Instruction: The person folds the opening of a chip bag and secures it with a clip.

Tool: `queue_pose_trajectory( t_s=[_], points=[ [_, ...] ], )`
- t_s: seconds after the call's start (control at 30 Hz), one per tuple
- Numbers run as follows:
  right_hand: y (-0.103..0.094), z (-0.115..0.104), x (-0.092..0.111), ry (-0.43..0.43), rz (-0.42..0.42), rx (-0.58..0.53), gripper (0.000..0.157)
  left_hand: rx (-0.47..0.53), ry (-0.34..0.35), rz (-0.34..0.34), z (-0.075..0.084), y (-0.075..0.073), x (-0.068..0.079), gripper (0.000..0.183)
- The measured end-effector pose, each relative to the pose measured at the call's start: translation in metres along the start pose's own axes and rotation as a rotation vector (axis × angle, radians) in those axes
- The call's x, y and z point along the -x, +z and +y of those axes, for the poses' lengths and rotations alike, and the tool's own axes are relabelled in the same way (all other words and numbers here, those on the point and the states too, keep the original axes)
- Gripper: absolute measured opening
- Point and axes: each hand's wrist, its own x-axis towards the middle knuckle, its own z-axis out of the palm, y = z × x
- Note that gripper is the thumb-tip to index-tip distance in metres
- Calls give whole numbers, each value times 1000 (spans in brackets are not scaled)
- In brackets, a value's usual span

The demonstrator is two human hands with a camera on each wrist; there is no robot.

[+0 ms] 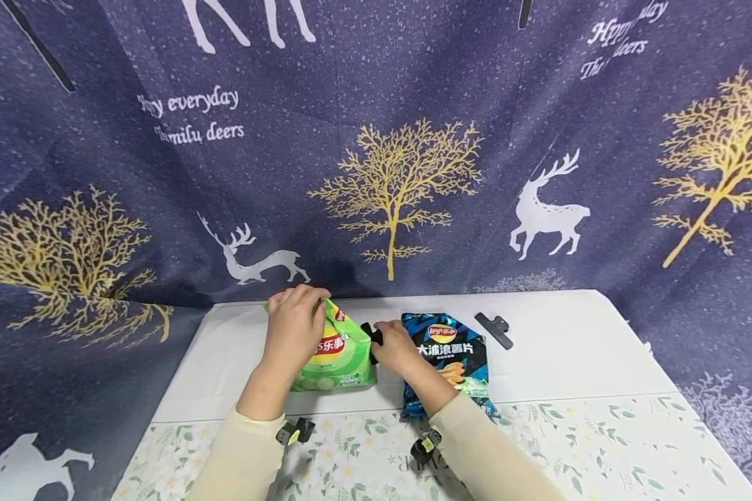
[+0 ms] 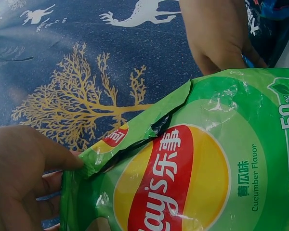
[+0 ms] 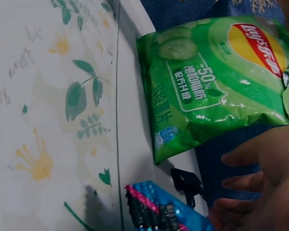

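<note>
A green bag of potato chips with its top edge folded over stands on the white table. My left hand pinches the bag's top corner; in the left wrist view, the thumb of this hand lies at the fold. Just right of the green bag is a black clip, also visible in the right wrist view as a dark clip on the table. My right hand is at this clip, its fingers spread apart in the right wrist view, holding nothing there.
A blue and black bag of chips lies under and beside my right forearm. Another black clip lies to its right. A dark blue curtain with deer and trees hangs behind the table.
</note>
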Motion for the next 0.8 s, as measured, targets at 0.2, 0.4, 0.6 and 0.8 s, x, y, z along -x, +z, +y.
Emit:
queue_pose_trajectory(
  t_s=[0.2,0.4,0.6,0.8],
  points=[
    [3,3,-4,10,-31,32,50,0,2,3,0,0,0,16],
    [5,1,-5,26,-57,37,51,2,3,13,0,-1,1,16],
    [6,1,-5,42,-80,44,50,6,2,15,0,-2,2,17],
    [5,1,-3,38,-87,16,46,4,7,18,0,-1,2,16]
  ],
)
